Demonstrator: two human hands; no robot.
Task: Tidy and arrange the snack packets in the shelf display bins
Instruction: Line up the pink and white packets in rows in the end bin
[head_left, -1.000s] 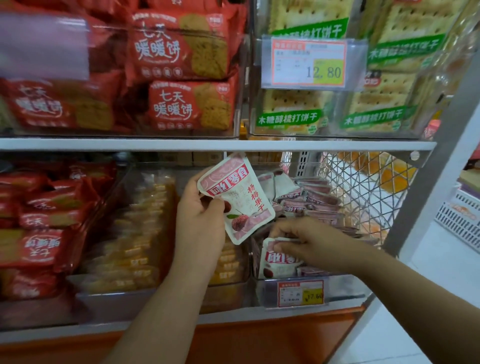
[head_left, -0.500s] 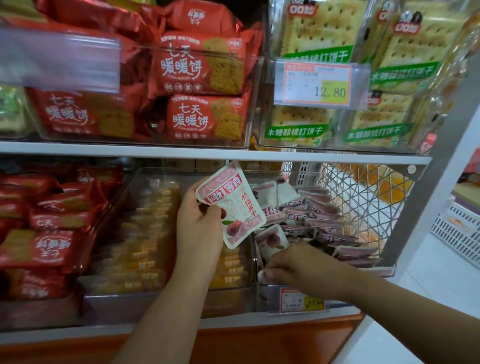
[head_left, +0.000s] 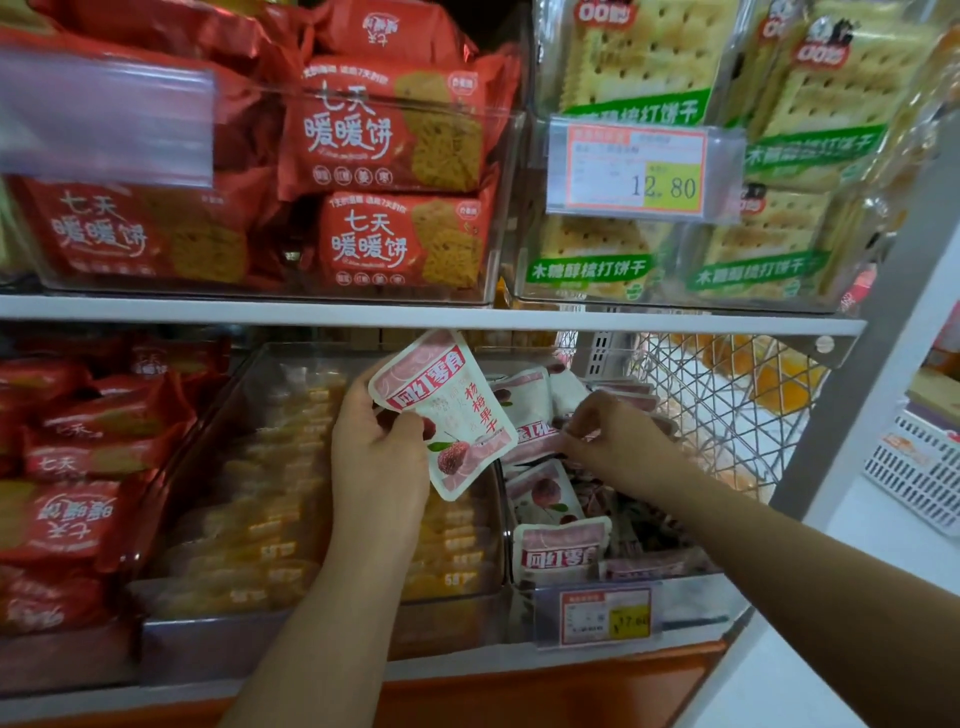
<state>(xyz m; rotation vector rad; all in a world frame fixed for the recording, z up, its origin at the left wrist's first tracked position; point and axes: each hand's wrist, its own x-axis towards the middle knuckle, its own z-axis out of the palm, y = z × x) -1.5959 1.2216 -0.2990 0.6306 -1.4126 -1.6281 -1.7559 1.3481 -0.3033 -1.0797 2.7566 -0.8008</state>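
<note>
The left hand still grips the tilted pink-and-white packet just left of the right hand, which has risen from the front of the bin to its middle and now pinches a second packet in the pile there.

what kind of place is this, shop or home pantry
Most likely a shop's snack aisle: printed price tags clip onto clear bins, and identical red biscuit packets are stacked for display.

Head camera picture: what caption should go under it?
Left hand holds a pink packet; right hand pinches another packet at the bin.
</note>
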